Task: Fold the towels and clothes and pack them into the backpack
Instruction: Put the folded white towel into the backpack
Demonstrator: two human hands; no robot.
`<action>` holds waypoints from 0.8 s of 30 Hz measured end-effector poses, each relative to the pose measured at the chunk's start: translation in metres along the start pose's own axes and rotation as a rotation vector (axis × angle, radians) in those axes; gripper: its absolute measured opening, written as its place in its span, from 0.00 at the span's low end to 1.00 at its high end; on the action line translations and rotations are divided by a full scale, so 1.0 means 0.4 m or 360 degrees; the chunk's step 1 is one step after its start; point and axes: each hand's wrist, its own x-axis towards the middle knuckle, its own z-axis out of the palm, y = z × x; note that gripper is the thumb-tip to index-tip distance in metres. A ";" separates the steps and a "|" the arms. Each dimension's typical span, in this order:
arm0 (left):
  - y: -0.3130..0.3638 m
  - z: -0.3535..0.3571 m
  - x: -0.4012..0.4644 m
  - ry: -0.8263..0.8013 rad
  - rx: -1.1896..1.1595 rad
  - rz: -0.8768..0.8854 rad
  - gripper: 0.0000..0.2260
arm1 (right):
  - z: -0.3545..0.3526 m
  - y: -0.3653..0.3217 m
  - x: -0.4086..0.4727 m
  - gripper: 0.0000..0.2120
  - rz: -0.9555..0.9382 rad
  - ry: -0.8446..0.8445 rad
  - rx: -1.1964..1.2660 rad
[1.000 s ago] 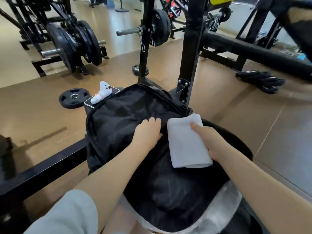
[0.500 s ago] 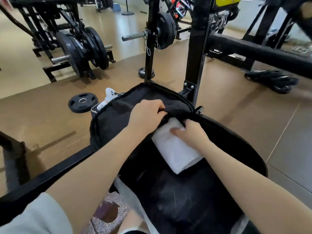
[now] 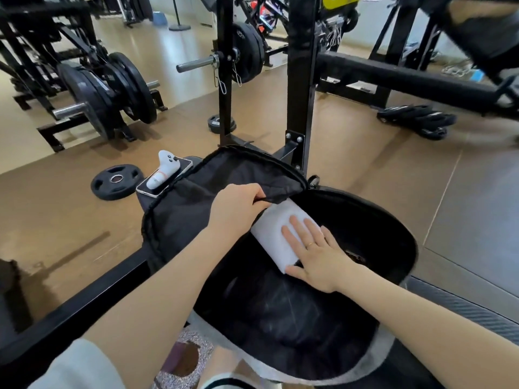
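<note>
Inside the open backpack (image 3: 365, 226), the folded white towel (image 3: 276, 231) has been pushed further in under the flap (image 3: 213, 189), which is pinched up by the left hand (image 3: 238, 209). The right hand (image 3: 317, 256) is now laid flat and open on it, so packing is nearly done.

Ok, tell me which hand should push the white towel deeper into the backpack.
Right. The right hand lies flat on the white towel, while the left hand grips the backpack flap, holding it open.
</note>
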 end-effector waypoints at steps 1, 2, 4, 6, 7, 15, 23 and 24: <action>0.000 0.003 -0.010 0.0018 0.0002 -0.0007 0.10 | -0.003 -0.007 0.019 0.36 0.0029 0.0031 0.0020; -0.002 0.006 -0.018 0.0039 -0.0001 -0.0014 0.09 | -0.005 -0.011 0.037 0.36 0.0050 0.0074 0.0041; -0.008 0.006 -0.032 0.0087 -0.0012 -0.0023 0.08 | -0.017 -0.019 0.063 0.35 0.0069 0.0187 0.0026; -0.015 0.011 -0.043 0.0110 -0.0027 -0.0017 0.07 | -0.022 -0.029 0.070 0.35 0.0087 0.0270 0.0019; -0.017 0.016 -0.047 0.0083 -0.0050 0.0011 0.07 | -0.026 -0.037 0.059 0.34 0.0104 0.0299 0.0058; 0.063 0.133 -0.074 -0.0157 0.0618 0.0310 0.14 | -0.043 0.011 -0.228 0.17 0.0193 0.0720 0.0329; 0.437 0.226 -0.187 -0.0351 -0.0384 0.1317 0.14 | 0.085 0.113 -0.541 0.09 0.0752 0.1223 0.0618; 0.493 0.246 -0.205 -0.0401 -0.0437 0.1403 0.14 | 0.104 0.134 -0.590 0.09 0.0828 0.1230 0.0619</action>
